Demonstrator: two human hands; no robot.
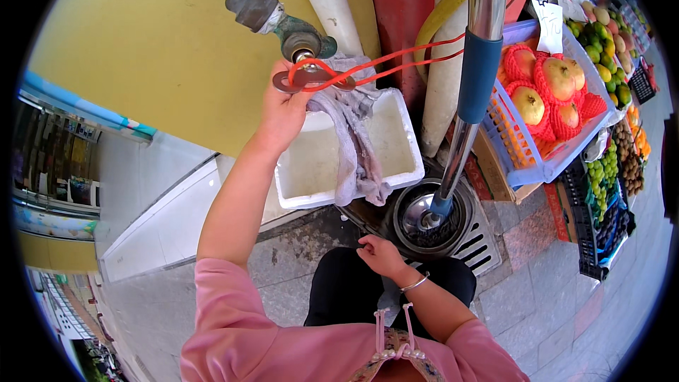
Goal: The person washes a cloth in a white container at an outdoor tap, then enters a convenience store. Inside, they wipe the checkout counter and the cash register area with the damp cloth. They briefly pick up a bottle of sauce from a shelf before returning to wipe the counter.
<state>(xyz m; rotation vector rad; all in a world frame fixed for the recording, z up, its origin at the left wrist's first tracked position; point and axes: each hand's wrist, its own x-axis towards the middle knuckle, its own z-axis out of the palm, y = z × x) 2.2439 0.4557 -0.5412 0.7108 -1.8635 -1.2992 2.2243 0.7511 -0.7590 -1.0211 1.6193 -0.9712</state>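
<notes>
My left hand (281, 117) is raised to the wall tap (303, 41), its fingers closed on the flat metal tap handle (318, 80). A red cord (403, 51) is looped around that handle and runs off to the right. Beneath it, a wet greyish-purple cloth (348, 148) hangs over the front rim of a white foam box (291, 170). My right hand (382, 255) is over my lap with its fingers curled in, and nothing shows in it. Just beyond it, a mop with a metal pole (458, 152) and blue grip stands in a round dark bucket (463, 216).
Pipes (327, 0) and a red post (401, 7) rise behind the box. At right, a purple crate (548, 170) holds fruit in red foam nets, beside more fruit and a black crate (590, 258). A slotted grey drain piece (484, 244) lies by the bucket on paving.
</notes>
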